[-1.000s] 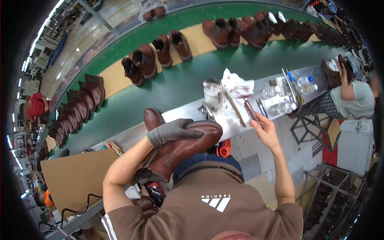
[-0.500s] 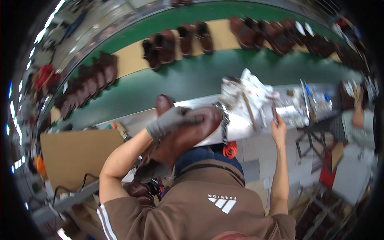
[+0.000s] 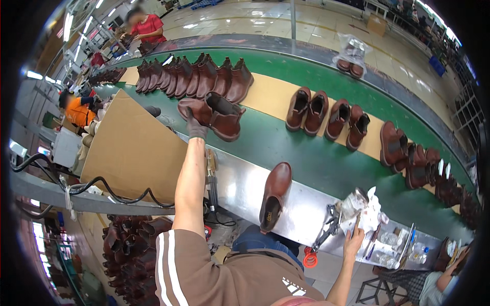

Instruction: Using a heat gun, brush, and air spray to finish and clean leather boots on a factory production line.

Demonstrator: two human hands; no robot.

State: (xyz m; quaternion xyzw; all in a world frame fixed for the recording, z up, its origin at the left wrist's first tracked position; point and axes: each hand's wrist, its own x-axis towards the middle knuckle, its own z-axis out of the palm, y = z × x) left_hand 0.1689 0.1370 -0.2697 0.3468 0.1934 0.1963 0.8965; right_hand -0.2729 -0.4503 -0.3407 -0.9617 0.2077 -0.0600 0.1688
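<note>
My left hand, in a grey glove, is closed on a brown leather ankle boot at the near edge of the green belt. The boot's toe points left and its dark opening faces up. A second brown boot stands alone on the metal bench, toe away from me. My bare right hand is over the bench at right, its fingers at the lower end of a thin brown stick. Beside it lie crumpled white paper and a dark red pen-like tool.
Rows of brown boots stand on cardboard strips along the green belt. A cardboard sheet rises at left, beside a hand tool. Clear bottles lie at right, near another person. Boots are stacked below left.
My left hand has carried its boot forward and left to the belt. My right hand has left the dark red tool and moved to the brown stick. The view has turned left.
</note>
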